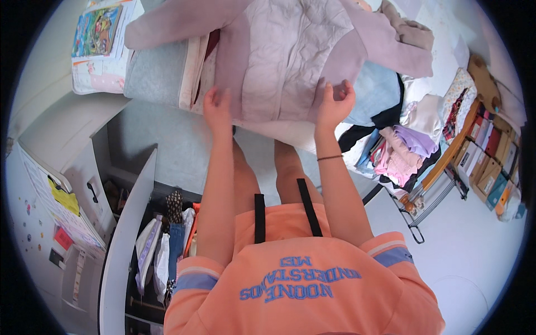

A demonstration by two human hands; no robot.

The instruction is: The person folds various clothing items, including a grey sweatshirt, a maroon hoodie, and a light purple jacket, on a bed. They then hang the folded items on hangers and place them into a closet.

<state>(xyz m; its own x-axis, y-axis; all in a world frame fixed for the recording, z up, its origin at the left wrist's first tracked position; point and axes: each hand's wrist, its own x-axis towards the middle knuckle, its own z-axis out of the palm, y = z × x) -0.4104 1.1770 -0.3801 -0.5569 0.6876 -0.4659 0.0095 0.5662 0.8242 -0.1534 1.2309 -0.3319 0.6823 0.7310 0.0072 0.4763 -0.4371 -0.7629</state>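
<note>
A mauve jacket (276, 58) with a padded, paler front panel lies face up in front of me, its sleeves spread to both sides. My left hand (217, 104), slightly blurred, is at the left side of its lower edge with fingers bent. At the opposite lower corner is my right hand (336, 104), thumb raised and fingers curled. Whether either hand pinches the fabric cannot be made out. Under the jacket's right side shows light-blue denim (374, 94). Folded grey-blue fabric (157, 71) lies under the left sleeve.
A bed (289, 132) carries the clothes. Picture books (97, 31) lie at upper left. Folded pink and purple clothes (404, 153) are piled at right, near a wooden rail (450, 146) and file boxes (488, 167). An open wardrobe door (125, 234) stands lower left beside hanging clothes (167, 251).
</note>
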